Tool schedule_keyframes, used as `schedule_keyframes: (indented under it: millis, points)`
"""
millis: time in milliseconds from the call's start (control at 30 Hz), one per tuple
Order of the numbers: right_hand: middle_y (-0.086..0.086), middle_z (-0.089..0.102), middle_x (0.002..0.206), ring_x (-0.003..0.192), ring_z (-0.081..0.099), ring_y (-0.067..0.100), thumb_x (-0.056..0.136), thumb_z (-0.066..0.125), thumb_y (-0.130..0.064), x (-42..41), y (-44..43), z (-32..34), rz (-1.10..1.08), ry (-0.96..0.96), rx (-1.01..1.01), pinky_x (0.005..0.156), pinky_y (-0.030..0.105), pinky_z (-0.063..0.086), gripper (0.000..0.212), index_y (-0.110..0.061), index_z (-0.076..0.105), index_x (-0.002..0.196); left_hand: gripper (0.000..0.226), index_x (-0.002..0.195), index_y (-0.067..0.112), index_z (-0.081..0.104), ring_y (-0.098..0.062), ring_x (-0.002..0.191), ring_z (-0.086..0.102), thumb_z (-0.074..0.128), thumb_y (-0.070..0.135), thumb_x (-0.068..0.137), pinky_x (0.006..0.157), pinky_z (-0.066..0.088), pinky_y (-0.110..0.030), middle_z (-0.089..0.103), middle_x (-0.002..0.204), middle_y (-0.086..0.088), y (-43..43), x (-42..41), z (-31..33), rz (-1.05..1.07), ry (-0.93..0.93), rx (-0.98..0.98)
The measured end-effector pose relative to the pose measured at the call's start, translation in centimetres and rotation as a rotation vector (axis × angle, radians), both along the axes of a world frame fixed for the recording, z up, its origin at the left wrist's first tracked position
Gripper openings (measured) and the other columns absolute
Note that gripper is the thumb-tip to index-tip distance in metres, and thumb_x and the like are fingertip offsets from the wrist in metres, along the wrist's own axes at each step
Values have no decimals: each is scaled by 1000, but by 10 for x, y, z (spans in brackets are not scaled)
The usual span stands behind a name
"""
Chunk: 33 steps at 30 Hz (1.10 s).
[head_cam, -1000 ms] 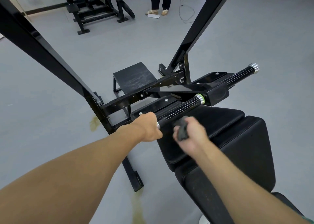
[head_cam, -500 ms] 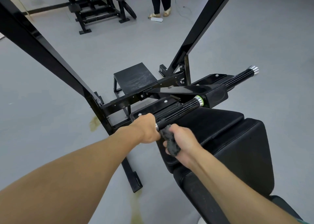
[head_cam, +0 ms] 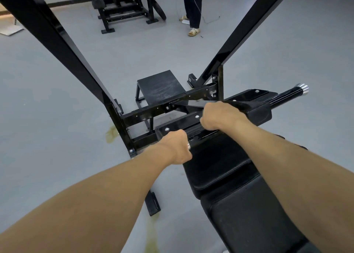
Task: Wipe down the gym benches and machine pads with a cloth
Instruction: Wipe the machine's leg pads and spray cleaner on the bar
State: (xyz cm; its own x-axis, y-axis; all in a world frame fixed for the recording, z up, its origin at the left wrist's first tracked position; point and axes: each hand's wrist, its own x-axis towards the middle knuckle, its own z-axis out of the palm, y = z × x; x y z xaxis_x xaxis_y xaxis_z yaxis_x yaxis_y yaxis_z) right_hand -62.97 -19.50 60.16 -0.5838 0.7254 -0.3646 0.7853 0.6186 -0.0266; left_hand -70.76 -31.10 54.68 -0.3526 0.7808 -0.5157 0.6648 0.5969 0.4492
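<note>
— What is changing? Largest item first.

— Frame uprights (head_cam: 57,47): glossy black box steel, running off toward 11 and 1 o'clock, not moving. Bench pad (head_cam: 220,168): matte black vinyl, rounded and seamed, lying at 5 o'clock. By my reading you are not wiping it yet. Grip bar (head_cam: 203,138): ribbed black rubber with a chrome cap. Your right hand (head_cam: 220,116) is sliding up it from beside the left, toward 1 o'clock, so one pass along the grip is probably finishing.

— And the grips? The cloth?

— Your left hand (head_cam: 177,146) is keeping its fist round the bar's near end, steadying it. Your right is curling round the far end. The cloth, dark and crumpled half a second ago, is now hiding, presumably under that palm.
</note>
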Motion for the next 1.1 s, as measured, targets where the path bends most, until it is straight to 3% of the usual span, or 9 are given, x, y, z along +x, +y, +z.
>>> schedule_keyframes:
  millis: [100, 200, 333, 500, 567, 633, 733, 900, 1100]
  points:
    - [10, 56, 99, 91, 56, 30, 95, 48, -21, -13, -21, 3, 113, 14, -144, 73, 34, 45, 18, -7, 57, 103, 14, 99, 7, 60, -28, 78, 68, 65, 10, 86, 72, 59, -41, 67, 86, -13, 1, 0, -1, 4, -14, 0]
    - [6, 57, 78, 77, 53, 25, 95, 49, -24, -2, -10, 9, 44, 121, -335, 65, 31, 43, 26, -5, 60, 79, 17, 102, 6, 60, -29, 86, 70, 65, 11, 87, 78, 61, -46, 68, 92, -14, 0, -1, 0, 14, -25, -3]
    - [10, 63, 106, 86, 55, 27, 94, 50, -24, 26, 14, 7, 6, 54, 23, 73, 35, 46, 17, -9, 57, 100, 10, 90, 7, 55, -25, 70, 62, 64, 9, 86, 64, 54, -35, 62, 81, -8, -1, 0, -3, 31, -26, 14]
    - [17, 62, 120, 107, 60, 36, 94, 50, -20, 9, -7, 8, -53, 73, -23, 83, 36, 47, 26, -6, 59, 114, 13, 98, 6, 58, -28, 81, 68, 64, 10, 86, 70, 58, -39, 66, 88, -11, -1, 1, -2, 28, -9, 9]
    - [16, 63, 114, 105, 60, 35, 94, 51, -21, -1, -31, 6, -3, 126, -84, 81, 35, 46, 22, -7, 60, 109, 16, 101, 9, 59, -28, 84, 68, 63, 10, 85, 72, 59, -41, 66, 89, -11, -1, -1, -4, 2, -7, 11]
    - [9, 59, 92, 86, 58, 28, 97, 49, -25, -6, -46, 3, 33, 189, -231, 72, 32, 45, 17, -12, 55, 88, 16, 100, 13, 59, -26, 83, 66, 61, 10, 84, 73, 59, -39, 64, 87, -6, -1, -2, -5, -33, -15, 12]
    - [2, 53, 68, 65, 50, 22, 95, 47, -26, 4, -40, -1, -36, 333, -394, 56, 29, 38, 34, -13, 46, 64, 19, 102, 12, 62, -25, 83, 67, 63, 11, 83, 76, 61, -44, 68, 90, -8, -2, -1, -4, -17, -20, 22]
    - [12, 61, 103, 89, 60, 31, 97, 46, -25, 34, -14, -7, -45, 260, 96, 68, 33, 41, 22, -9, 62, 98, 17, 101, 5, 60, -28, 83, 70, 66, 11, 86, 72, 60, -42, 68, 91, -14, -2, 1, -1, 17, -11, 14]
    - [4, 54, 83, 76, 57, 24, 96, 45, -22, 34, -39, -16, 60, 397, -53, 66, 32, 40, 26, -12, 49, 73, 9, 89, 9, 57, -21, 67, 60, 66, 10, 86, 60, 53, -32, 62, 79, -8, 1, 2, 0, 4, 5, 4]
